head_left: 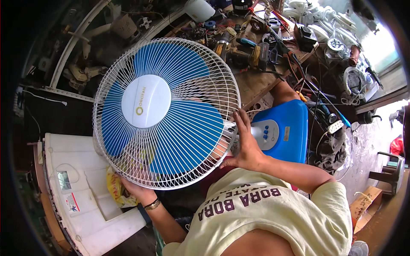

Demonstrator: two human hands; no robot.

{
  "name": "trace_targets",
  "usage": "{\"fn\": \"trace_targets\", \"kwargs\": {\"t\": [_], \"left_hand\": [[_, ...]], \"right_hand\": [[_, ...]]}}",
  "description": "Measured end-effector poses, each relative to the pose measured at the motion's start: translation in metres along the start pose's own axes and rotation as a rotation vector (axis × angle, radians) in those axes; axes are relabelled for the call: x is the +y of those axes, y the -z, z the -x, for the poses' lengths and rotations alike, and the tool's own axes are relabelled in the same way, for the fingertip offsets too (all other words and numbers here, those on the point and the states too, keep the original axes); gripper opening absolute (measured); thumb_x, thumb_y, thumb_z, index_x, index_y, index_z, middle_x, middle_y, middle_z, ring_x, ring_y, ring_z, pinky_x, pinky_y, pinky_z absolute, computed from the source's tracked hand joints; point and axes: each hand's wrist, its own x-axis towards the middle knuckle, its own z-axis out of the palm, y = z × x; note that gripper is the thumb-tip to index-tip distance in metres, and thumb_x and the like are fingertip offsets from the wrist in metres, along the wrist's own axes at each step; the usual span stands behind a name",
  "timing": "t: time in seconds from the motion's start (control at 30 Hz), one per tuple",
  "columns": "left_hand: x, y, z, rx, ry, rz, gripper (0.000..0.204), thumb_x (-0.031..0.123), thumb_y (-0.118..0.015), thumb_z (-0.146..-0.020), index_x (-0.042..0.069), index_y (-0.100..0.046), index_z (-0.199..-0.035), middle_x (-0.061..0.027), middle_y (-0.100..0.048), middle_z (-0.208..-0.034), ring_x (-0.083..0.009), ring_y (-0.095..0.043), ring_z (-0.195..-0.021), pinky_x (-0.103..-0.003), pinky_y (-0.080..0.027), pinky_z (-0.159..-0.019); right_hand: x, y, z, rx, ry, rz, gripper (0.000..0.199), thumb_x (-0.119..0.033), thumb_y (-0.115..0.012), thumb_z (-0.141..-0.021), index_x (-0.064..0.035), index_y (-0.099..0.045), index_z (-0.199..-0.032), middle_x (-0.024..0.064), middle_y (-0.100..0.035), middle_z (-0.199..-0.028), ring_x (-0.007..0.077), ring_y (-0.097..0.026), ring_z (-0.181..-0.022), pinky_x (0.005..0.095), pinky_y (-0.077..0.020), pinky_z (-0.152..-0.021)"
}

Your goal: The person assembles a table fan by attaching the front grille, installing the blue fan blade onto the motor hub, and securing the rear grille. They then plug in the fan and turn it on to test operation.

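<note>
A fan (146, 100) with a white wire grille, blue blades and a white round centre cap lies across my lap, its grille facing up. Its blue base (279, 128), with a white panel and blue push buttons, reaches out to the right. My right hand (247, 147) holds the grille's right rim beside the neck, thumb and fingers spread apart along it. At the lower left edge of the grille is my left hand (137, 193), its fingers hidden behind the wire. A bracelet circles my left wrist.
A cordless drill (245, 54) lies among tools and wires on the cluttered workbench (250, 87) ahead. White coiled cables (354, 81) pile up at the far right. A white appliance panel (92, 200) and a yellow bag (119, 192) are at left. A cardboard box (365, 205) stands lower right.
</note>
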Motion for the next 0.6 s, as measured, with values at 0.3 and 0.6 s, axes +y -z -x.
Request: {"fn": "trace_targets", "kwargs": {"t": [0.3,0.6], "left_hand": [[-0.012,0.020,0.002,-0.040,-0.280,-0.508,0.053,0.035,-0.029,-0.103,0.002,-0.034,-0.144,-0.0155,-0.044,-0.143,-0.0306,-0.050,-0.125,-0.045,-0.043,-0.105],[-0.024,0.061,-0.009,-0.201,-0.519,-0.601,0.057,0.041,-0.028,-0.100,0.001,-0.038,-0.140,-0.0187,-0.048,-0.139,-0.0339,-0.052,-0.122,-0.050,-0.047,-0.100]], "right_hand": [[0.019,0.002,0.002,0.007,0.010,-0.071,0.156,-0.041,-0.097,-0.041,-0.0069,0.009,-0.150,0.0291,-0.010,-0.151,0.0437,-0.020,-0.141,0.0511,-0.0242,-0.113],[0.093,0.037,-0.028,-0.759,-0.341,0.340,0.091,-0.033,-0.088,-0.057,-0.0019,-0.044,-0.131,0.0226,-0.058,-0.119,0.0400,-0.056,-0.110,0.0428,-0.0462,-0.094]]}}
